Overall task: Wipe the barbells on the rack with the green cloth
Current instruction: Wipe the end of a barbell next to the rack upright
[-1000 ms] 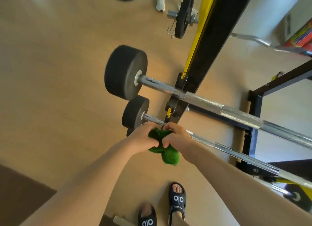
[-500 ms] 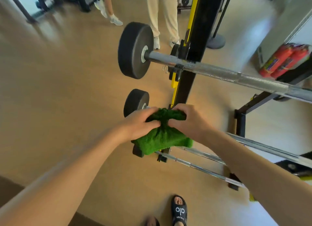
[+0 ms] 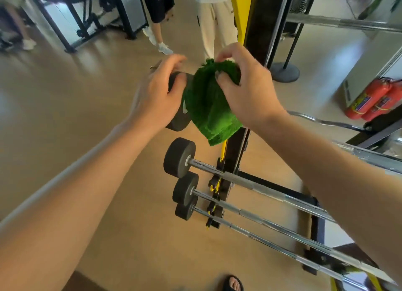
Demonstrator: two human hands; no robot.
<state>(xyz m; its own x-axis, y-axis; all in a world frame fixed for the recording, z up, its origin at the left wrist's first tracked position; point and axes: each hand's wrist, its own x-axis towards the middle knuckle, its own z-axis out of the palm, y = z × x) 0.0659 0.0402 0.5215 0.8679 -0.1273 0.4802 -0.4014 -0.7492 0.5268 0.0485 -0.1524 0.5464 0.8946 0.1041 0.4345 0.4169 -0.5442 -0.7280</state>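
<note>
Little writing can be read: the two red fire extinguishers (image 3: 378, 99) at the right edge carry yellow labels too small to make out, and faint lettering on the cream trousers (image 3: 217, 27) of a bystander at the top centre is also unclear.

The green cloth (image 3: 208, 103) hangs in the upper centre of the frame, bunched at its top in the right hand (image 3: 245, 88), whose grip pinches it between thumb and curled fingers. The cloth drapes over the shaft end of the top barbell (image 3: 180, 119), beside its black end weight. The left hand (image 3: 156, 95) is to the left of the cloth, its grip loosely spread, fingers lying around that black weight; whether it also touches the cloth I cannot tell.

Below, in the centre, three more barbells (image 3: 250, 184) lie stacked on the black and yellow rack (image 3: 230, 158), each with one black end weight showing, their chrome shafts running to the lower right. That makes four barbells in this stack. Two bystanders' legs stand at the top. One sandalled foot (image 3: 233, 283) shows at the bottom edge on the wooden floor (image 3: 65, 116).
</note>
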